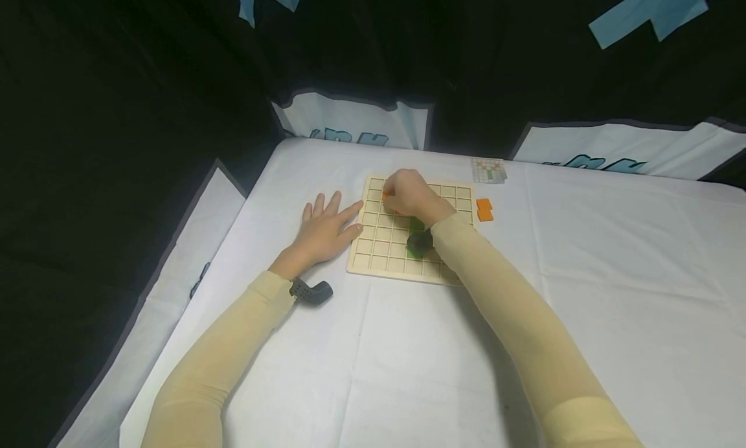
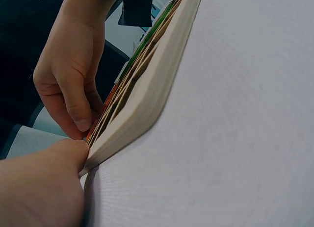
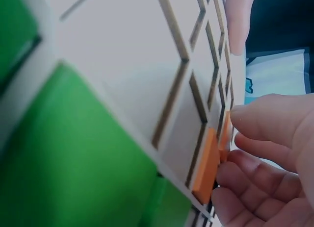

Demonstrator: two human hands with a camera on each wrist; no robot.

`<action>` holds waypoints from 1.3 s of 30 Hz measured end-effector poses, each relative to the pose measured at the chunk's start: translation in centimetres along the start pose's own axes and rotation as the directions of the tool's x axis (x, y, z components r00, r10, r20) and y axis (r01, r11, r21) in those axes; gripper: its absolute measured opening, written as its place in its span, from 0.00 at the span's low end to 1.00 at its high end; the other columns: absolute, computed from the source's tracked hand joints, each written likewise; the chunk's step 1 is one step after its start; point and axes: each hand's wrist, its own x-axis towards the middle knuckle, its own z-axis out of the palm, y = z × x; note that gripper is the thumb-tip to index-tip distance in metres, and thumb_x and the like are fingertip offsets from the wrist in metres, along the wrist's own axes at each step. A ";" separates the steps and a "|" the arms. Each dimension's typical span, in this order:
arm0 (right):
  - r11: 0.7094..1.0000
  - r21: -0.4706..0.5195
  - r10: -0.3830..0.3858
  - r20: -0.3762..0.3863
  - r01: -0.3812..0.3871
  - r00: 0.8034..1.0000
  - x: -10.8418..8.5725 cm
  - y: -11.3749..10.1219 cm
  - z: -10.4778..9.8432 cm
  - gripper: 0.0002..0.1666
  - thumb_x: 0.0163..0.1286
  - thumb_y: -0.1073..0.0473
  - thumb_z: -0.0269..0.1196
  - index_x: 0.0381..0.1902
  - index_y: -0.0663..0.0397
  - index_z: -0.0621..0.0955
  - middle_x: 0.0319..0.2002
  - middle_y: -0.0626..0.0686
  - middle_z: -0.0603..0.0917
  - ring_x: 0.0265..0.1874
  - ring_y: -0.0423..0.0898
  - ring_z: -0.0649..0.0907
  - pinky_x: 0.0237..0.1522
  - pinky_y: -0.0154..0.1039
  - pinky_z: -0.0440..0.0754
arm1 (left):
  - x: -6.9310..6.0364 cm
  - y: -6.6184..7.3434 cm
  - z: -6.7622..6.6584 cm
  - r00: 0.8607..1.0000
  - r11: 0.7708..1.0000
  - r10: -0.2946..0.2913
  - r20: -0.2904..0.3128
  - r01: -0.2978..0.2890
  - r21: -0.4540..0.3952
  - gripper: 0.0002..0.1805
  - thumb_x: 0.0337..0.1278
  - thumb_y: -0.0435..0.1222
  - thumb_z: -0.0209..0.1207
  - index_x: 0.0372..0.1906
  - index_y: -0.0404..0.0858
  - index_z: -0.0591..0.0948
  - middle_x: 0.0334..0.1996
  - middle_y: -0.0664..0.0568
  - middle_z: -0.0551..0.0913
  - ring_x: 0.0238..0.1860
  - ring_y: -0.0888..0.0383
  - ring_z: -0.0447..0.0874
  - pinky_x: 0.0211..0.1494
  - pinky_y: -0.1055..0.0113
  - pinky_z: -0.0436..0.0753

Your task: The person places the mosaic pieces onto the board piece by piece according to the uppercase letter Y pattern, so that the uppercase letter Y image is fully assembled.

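A pale wooden grid board lies on the white-covered table. My right hand is over its far left part, with thumb and fingers pinching an orange tile at the grid. A second orange tile sits in a cell close by. Green tiles lie on the board nearer the wrist, partly covered by the wrist camera in the head view. My left hand is spread flat on the table, its thumb and index finger touching the board's left edge.
Two loose orange tiles lie just right of the board. Behind them is a small card printed with a coloured grid. Dark curtains hang along the table's far and left sides.
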 end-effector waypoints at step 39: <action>0.956 0.048 0.291 -0.089 -0.288 0.953 -12.4 9.0 -7.4 0.24 0.71 0.58 0.63 0.61 0.65 0.81 0.57 0.66 0.84 0.48 0.58 0.83 0.48 0.51 0.83 | 0.2 0.0 0.3 1.000 1.000 0.000 -0.027 0.000 -0.011 0.35 0.75 0.57 0.42 0.81 0.54 0.59 0.83 0.37 0.42 0.82 0.31 0.28 0.81 0.34 0.32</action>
